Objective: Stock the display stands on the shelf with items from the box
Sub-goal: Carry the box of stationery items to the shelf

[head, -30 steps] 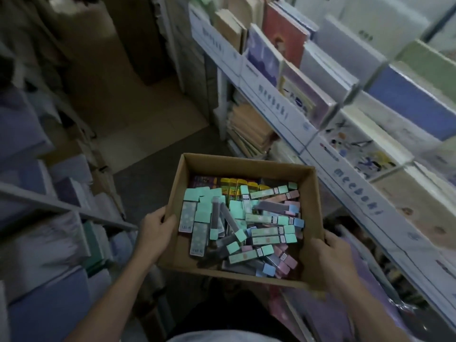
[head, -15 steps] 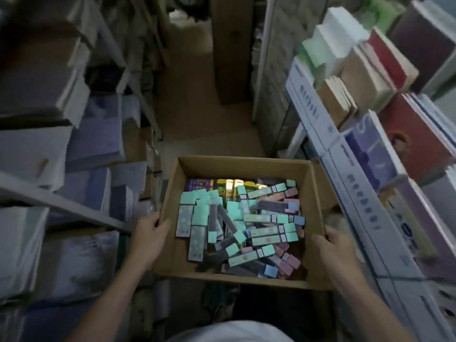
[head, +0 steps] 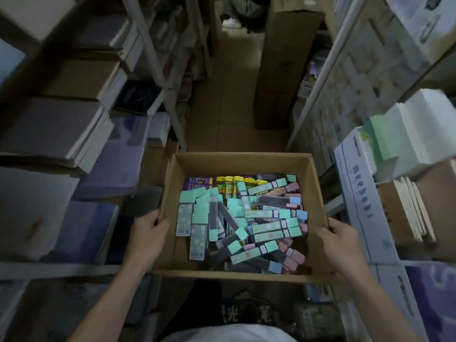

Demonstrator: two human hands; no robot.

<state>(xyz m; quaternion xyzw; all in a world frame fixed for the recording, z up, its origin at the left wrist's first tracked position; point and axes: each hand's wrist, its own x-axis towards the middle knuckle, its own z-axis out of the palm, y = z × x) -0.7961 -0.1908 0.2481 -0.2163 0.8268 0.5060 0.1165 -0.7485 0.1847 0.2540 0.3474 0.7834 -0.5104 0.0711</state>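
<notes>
Box (head: 318, 193) of items (head: 243, 222) gripped by left hand (head: 148, 230), right hand (head: 341, 243)

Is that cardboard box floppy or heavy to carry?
Probably stiff enough: the cardboard box shows straight walls while the left hand and right hand grip its sides. Likely light, holding only small packs. They lie loose, so tilting would probably slide them.

The person turns away from the shelf on their right, so the box (head: 172, 193) now points straight down the aisle floor (head: 237, 102) rather than at that shelf. The white display stand (head: 357, 193) slides to the right edge of view. Stacked paper (head: 61, 124) fills the left side, and a tall carton (head: 283, 70) stands ahead.
</notes>
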